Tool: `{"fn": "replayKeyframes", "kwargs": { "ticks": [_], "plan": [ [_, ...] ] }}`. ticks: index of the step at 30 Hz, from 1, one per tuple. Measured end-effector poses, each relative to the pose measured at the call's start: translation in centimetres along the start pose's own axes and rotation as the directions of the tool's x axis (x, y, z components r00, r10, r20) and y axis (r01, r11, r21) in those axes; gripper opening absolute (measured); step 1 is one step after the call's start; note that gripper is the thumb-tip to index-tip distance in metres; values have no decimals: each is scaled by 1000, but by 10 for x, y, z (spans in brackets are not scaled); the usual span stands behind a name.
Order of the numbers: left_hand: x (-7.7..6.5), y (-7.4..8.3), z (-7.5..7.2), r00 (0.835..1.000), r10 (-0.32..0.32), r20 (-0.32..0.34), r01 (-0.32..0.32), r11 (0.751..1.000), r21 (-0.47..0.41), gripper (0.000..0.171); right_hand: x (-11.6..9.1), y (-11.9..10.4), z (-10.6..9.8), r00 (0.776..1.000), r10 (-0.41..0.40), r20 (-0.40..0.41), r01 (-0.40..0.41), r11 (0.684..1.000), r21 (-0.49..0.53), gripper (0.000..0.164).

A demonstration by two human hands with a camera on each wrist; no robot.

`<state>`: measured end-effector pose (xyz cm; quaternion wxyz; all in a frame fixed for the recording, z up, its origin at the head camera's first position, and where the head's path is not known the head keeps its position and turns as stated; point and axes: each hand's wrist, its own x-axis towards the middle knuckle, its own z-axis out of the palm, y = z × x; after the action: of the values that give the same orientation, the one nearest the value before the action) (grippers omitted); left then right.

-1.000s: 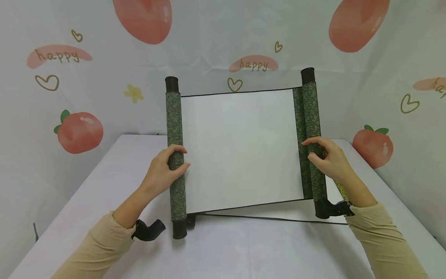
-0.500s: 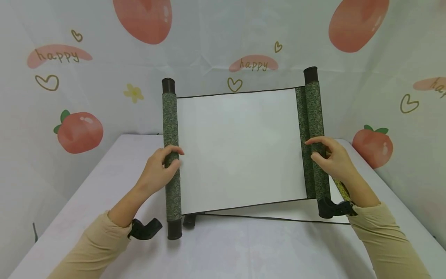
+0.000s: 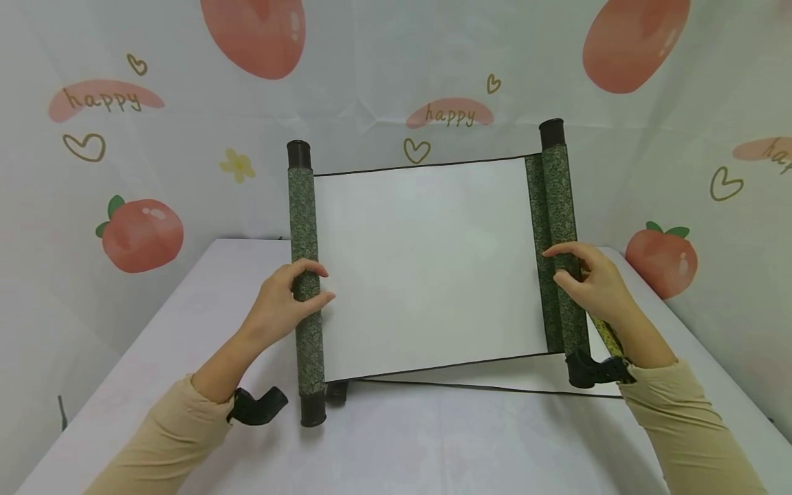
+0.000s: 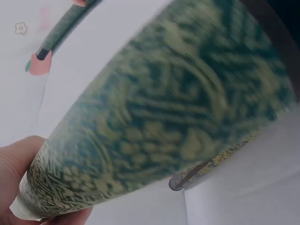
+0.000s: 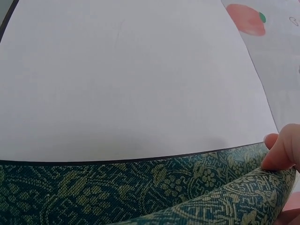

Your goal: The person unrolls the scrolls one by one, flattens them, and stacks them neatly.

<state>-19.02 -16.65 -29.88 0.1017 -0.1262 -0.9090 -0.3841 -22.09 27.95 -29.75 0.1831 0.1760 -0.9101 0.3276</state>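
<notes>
A scroll with blank white paper (image 3: 427,268) is held up, partly unrolled, in the head view. My left hand (image 3: 275,302) curls around its left roll (image 3: 304,220), which is green brocade with dark end knobs. At the other end my right hand (image 3: 590,282) grips the right roll (image 3: 559,199), beside a flat strip of the same brocade (image 5: 117,187). In the left wrist view the green roll (image 4: 154,112) fills much of the frame, and part of the hand (image 4: 18,161) shows at its lower end.
Beneath the held scroll, a second white sheet (image 3: 495,376) lies on the table (image 3: 396,440), with a yellow patterned edge (image 3: 606,335) on the right and a dark knob (image 3: 337,393) on the left. A printed backdrop (image 3: 371,69) hangs behind.
Over the last second both hands have drawn slightly apart, widening the visible paper. Since half a second ago they are nearly still; my left thumb has extended farther over the paper.
</notes>
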Motion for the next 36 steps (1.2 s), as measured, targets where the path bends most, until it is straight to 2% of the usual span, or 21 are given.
{"fn": "replayKeyframes", "kwargs": {
  "ticks": [5,10,16,23,27,32,36],
  "plan": [
    [0,-1,-4,1000,9,8,-9,1000,7,30,-1,1,-1,1000,5,-5,-5,1000,-11,31],
    [-3,-2,-7,999,-23,24,23,1000,-5,32,-1,2,-2,1000,6,-5,-6,1000,-11,31],
    [-3,-4,-6,999,-42,4,42,999,22,27,-2,2,-2,1000,-2,-14,2,1000,-2,30],
    [-2,-4,-3,999,-25,-33,25,999,25,19,-1,2,-2,1000,-10,-24,10,1000,-9,30],
    [-1,-3,-3,999,-25,-32,25,1000,16,26,-1,4,-3,999,-15,-32,14,1000,-10,30],
    [-1,-3,-4,1000,-3,-29,3,1000,19,23,-1,6,-4,999,-11,-38,11,1000,-11,31],
    [-2,-4,-7,1000,-10,-3,10,1000,18,25,-1,6,-5,999,0,-40,-1,1000,-19,31]
  ]
}}
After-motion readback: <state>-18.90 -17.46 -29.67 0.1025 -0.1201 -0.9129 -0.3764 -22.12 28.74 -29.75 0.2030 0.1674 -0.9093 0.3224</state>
